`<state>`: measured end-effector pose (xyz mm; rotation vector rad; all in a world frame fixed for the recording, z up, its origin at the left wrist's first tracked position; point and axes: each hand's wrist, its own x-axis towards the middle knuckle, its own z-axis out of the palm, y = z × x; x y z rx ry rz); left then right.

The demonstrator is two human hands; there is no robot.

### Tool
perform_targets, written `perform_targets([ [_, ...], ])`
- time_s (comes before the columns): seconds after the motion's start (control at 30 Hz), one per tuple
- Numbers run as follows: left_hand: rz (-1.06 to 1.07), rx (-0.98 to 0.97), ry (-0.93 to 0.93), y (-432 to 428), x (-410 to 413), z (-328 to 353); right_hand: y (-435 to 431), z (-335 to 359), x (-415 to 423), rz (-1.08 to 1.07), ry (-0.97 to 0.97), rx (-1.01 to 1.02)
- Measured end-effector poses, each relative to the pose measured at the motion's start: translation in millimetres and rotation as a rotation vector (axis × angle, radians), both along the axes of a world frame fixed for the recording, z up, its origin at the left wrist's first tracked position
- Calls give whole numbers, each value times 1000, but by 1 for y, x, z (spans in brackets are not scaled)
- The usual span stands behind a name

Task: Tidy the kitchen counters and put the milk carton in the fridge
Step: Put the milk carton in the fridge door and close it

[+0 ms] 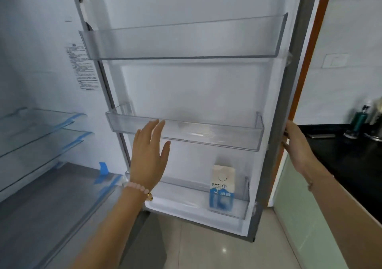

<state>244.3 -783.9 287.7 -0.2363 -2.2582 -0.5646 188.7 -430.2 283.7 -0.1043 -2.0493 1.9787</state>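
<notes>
The fridge door stands wide open in front of me. A white and blue milk carton stands upright at the right end of the lowest clear door bin. My left hand is raised flat with fingers apart in front of the middle door bin, holding nothing, well left of the carton. My right hand grips the door's outer edge, its fingers curled around it and partly hidden.
The top door bin holds nothing. Glass shelves of the fridge interior lie at left. A black counter at right carries a dark green bottle and other small items. Pale tiled floor below.
</notes>
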Motion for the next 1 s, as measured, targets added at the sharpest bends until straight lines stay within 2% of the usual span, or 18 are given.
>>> perform_targets([
  [0.1,90,314,-7,39,53,-33,4,-9,23,24,68,-38],
  [0.17,104,403,-40,72,89,-53,2,-10,46,80,116,-35],
  [0.23,50,424,-74,105,119,-73,-6,-10,72,131,166,-13],
  [0.4,-47,285,-94,173,165,-94,-29,-17,135,282,297,128],
  [0.53,16,353,-155,191,190,-88,-56,-26,179,431,373,162],
  [0.67,216,496,-86,171,219,-86,-98,-35,218,651,403,111],
  [0.8,462,599,-50,113,243,-82,-145,-38,229,878,403,100],
  [0.9,595,583,-14,63,266,-83,-188,-37,222,942,453,224],
  [1.0,633,677,-22,12,285,-81,-242,-33,213,949,576,439],
])
